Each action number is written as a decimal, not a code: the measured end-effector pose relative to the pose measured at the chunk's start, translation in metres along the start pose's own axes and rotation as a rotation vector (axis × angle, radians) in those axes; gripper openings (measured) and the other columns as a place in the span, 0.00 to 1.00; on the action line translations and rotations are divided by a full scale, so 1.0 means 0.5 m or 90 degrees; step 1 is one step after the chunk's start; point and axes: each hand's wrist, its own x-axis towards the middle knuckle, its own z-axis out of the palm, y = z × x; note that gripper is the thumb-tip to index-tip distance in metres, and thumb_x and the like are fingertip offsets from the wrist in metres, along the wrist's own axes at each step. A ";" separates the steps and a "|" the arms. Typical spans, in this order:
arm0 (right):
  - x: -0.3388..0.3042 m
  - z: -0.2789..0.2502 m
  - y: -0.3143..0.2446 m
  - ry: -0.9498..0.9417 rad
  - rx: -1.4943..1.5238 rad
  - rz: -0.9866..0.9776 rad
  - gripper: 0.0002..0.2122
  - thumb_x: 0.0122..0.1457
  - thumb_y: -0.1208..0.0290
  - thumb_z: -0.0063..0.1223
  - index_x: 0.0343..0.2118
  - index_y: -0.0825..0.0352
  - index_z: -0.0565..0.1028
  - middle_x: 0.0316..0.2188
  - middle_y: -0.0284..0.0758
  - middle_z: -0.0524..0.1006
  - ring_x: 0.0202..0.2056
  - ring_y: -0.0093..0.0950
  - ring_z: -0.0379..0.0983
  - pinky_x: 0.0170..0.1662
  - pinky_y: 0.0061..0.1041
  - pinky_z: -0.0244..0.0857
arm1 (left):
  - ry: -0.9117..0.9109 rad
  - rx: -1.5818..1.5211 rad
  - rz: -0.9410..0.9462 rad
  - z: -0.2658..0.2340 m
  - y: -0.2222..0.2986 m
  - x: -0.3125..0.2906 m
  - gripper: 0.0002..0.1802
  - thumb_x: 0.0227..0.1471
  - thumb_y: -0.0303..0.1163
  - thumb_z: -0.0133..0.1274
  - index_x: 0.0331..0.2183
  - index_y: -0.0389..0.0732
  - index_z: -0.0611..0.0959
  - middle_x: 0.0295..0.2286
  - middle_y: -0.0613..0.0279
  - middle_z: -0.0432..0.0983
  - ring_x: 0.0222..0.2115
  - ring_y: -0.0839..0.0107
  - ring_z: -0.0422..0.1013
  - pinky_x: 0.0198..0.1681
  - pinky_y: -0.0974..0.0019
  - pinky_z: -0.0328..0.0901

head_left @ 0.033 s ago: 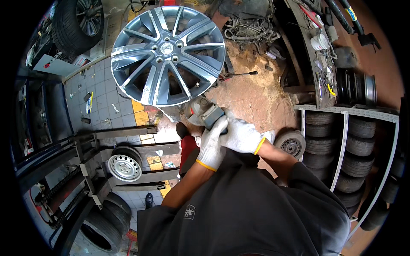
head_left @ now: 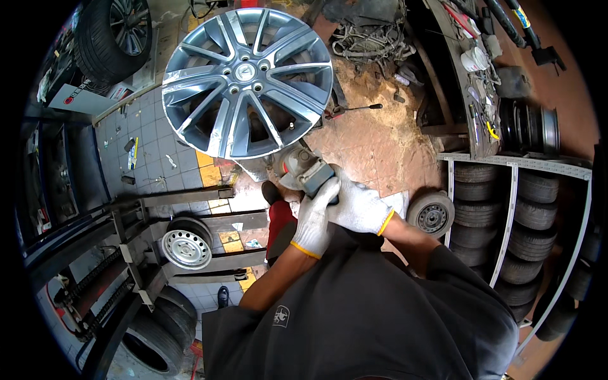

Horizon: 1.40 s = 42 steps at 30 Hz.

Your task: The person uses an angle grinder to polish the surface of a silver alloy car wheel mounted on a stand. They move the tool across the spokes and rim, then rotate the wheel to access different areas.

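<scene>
Both my hands wear white knitted gloves with yellow cuffs. Together they are wrapped round the body of an angle grinder [head_left: 307,168], a grey power tool with a dark rear part. My left hand [head_left: 311,223] grips it from the left and below. On the other side my right hand [head_left: 360,206] closes round it, its fingers partly hidden. Just beyond the grinder's head is a large grey-blue alloy wheel rim [head_left: 234,130] with paired spokes, face up and without a tyre. Whitish worn patches show on its lower left edge. Whether the grinder touches the rim I cannot tell.
On the left, a steel wheel [head_left: 185,249] lies by metal beams [head_left: 215,261], with loose tyres [head_left: 149,345] below. A rack of stacked tyres [head_left: 475,215] stands at right, near another small wheel [head_left: 430,214]. A cluttered bench [head_left: 472,95] runs along the far right.
The view has shifted very slightly, so the rim sits a touch further left. My hands keep the same grip on the angle grinder.
</scene>
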 end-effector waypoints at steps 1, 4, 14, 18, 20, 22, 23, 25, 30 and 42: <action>-0.003 0.008 0.004 -0.006 0.019 0.009 0.40 0.49 0.59 0.60 0.63 0.70 0.56 0.39 0.57 0.79 0.43 0.52 0.77 0.47 0.45 0.71 | 0.006 0.023 -0.009 -0.005 0.002 -0.005 0.20 0.58 0.33 0.57 0.50 0.37 0.76 0.43 0.61 0.77 0.44 0.70 0.73 0.50 0.65 0.68; -0.003 0.019 0.006 -0.017 0.059 0.032 0.42 0.49 0.59 0.60 0.65 0.70 0.53 0.38 0.57 0.79 0.42 0.53 0.78 0.48 0.44 0.71 | 0.012 0.079 -0.018 -0.013 0.008 -0.009 0.20 0.59 0.33 0.55 0.51 0.36 0.76 0.43 0.62 0.76 0.44 0.71 0.73 0.50 0.66 0.67; 0.002 0.079 0.021 0.029 0.185 0.017 0.41 0.49 0.61 0.61 0.63 0.71 0.54 0.33 0.57 0.79 0.38 0.50 0.79 0.43 0.43 0.73 | 0.037 0.176 -0.027 -0.032 0.030 -0.005 0.18 0.56 0.29 0.57 0.48 0.33 0.78 0.41 0.60 0.77 0.42 0.70 0.74 0.47 0.66 0.69; 0.007 0.087 0.041 0.063 0.225 0.047 0.41 0.49 0.60 0.61 0.63 0.71 0.54 0.36 0.55 0.79 0.39 0.50 0.78 0.44 0.44 0.73 | 0.029 0.232 -0.019 -0.050 0.016 0.032 0.17 0.56 0.28 0.58 0.46 0.34 0.79 0.41 0.59 0.78 0.42 0.69 0.75 0.47 0.66 0.70; 0.009 0.079 0.046 0.079 0.247 0.075 0.40 0.49 0.59 0.61 0.63 0.70 0.55 0.38 0.56 0.78 0.41 0.52 0.78 0.46 0.44 0.72 | 0.018 0.257 -0.041 -0.042 0.018 0.052 0.22 0.54 0.30 0.61 0.50 0.34 0.76 0.43 0.59 0.77 0.43 0.70 0.74 0.47 0.66 0.69; 0.024 0.087 0.066 0.090 0.296 0.087 0.37 0.50 0.58 0.61 0.60 0.68 0.57 0.42 0.57 0.76 0.45 0.53 0.76 0.49 0.44 0.71 | 0.011 0.287 -0.060 -0.039 0.014 0.077 0.25 0.53 0.31 0.62 0.51 0.34 0.76 0.44 0.59 0.77 0.43 0.70 0.74 0.47 0.66 0.69; 0.031 0.091 0.075 0.096 0.320 0.093 0.36 0.50 0.57 0.61 0.59 0.67 0.58 0.44 0.58 0.76 0.46 0.54 0.75 0.50 0.44 0.70 | 0.010 0.297 -0.061 -0.037 0.014 0.083 0.25 0.52 0.32 0.63 0.50 0.35 0.77 0.43 0.60 0.77 0.43 0.70 0.74 0.46 0.67 0.69; 0.039 0.102 0.086 0.119 0.344 0.074 0.35 0.50 0.57 0.61 0.58 0.68 0.59 0.46 0.59 0.74 0.48 0.54 0.74 0.51 0.44 0.70 | 0.009 0.318 -0.062 -0.031 0.016 0.094 0.24 0.50 0.32 0.65 0.48 0.35 0.78 0.41 0.60 0.78 0.41 0.70 0.75 0.45 0.67 0.69; 0.049 0.120 0.107 0.156 0.363 0.041 0.38 0.50 0.57 0.62 0.61 0.69 0.57 0.47 0.60 0.74 0.48 0.55 0.74 0.51 0.44 0.70 | 0.006 0.330 -0.007 -0.005 0.012 0.089 0.23 0.50 0.29 0.65 0.47 0.35 0.79 0.40 0.61 0.78 0.41 0.70 0.75 0.46 0.67 0.70; 0.042 0.044 0.068 0.073 0.247 0.039 0.42 0.50 0.62 0.58 0.65 0.75 0.50 0.32 0.56 0.79 0.38 0.50 0.79 0.43 0.43 0.72 | -0.003 0.206 -0.020 -0.002 0.020 0.082 0.17 0.55 0.27 0.58 0.47 0.37 0.79 0.41 0.61 0.78 0.41 0.70 0.75 0.47 0.65 0.71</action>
